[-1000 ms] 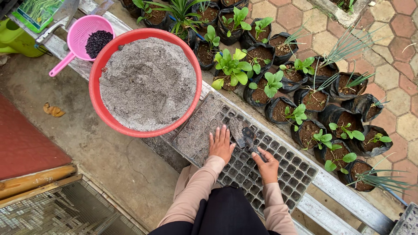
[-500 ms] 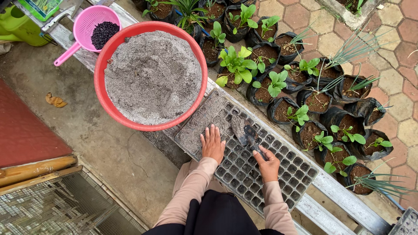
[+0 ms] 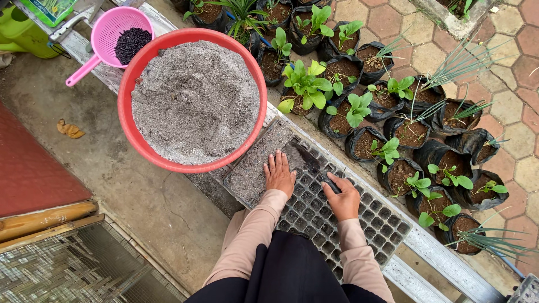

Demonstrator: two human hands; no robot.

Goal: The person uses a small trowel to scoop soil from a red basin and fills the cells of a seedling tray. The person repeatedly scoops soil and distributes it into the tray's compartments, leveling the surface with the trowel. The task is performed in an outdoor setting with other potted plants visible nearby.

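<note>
A big round red plastic basin point(image 3: 130, 126), heaped with grey sandy soil mix point(image 3: 193, 101), sits just beyond the black plastic seedling tray point(image 3: 314, 216) and overlaps its far corner. Behind the basin lies a pink plastic strainer scoop point(image 3: 115, 28) with dark granules in it, and a green watering can point(image 3: 22, 33) is cut off at the top left edge. To the right, black nursery bags of leafy green seedlings point(image 3: 306, 90) crowd the paving along the tray's far side.

Both hands are down on the tray. The left hand point(image 3: 279, 175) lies flat, palm down, fingers together, pressing on the grey mix that fills the tray's near-left cells, grasping nothing. The right hand point(image 3: 342, 199) rests on empty cells, fingers pointing towards a small dark mound of soil point(image 3: 303, 157) between the hands; it too grips nothing, fingers loosely extended.

The tray's near end disappears under the person's dark clothing, and the cells there are hard to read.
</note>
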